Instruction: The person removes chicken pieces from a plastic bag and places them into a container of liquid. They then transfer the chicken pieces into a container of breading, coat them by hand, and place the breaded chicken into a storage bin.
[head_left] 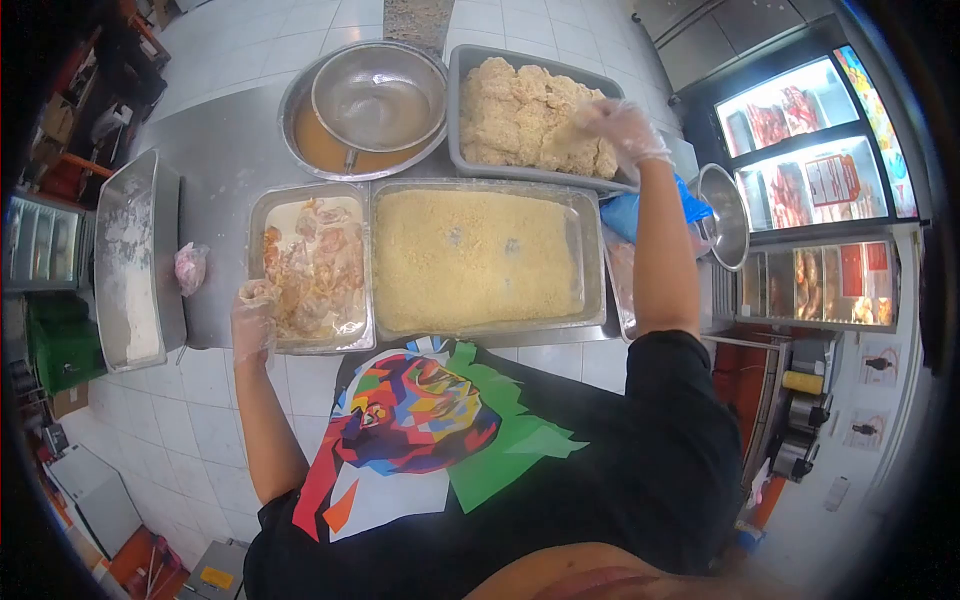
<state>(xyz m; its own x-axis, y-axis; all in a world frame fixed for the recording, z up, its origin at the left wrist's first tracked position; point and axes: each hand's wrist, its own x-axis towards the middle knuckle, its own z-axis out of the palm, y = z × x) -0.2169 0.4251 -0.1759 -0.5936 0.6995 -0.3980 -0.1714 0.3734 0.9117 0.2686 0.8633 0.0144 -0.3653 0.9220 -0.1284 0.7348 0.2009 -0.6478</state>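
My left hand (255, 318), in a clear plastic glove, is curled at the left rim of a metal tray (368, 250) that holds raw chicken pieces (318, 260) in pale liquid. My right hand (628, 132), also gloved, reaches over the right side of a grey tub (456, 110). Its fingers close on a breaded chicken piece (588, 120), partly hidden by the hand. More breaded chicken (520, 110) is heaped in that tub. Directly before me, a wide metal tray of breading (470, 255) shows a few bare spots.
A strainer (380, 95) rests in a bowl of brownish liquid (300, 130). Left stands a flour-dusted metal pan (140, 270), beside a small pink-and-white bundle (191, 268). A blue bag (625, 215) and a steel bowl (725, 215) lie right, near lit display fridges (800, 150).
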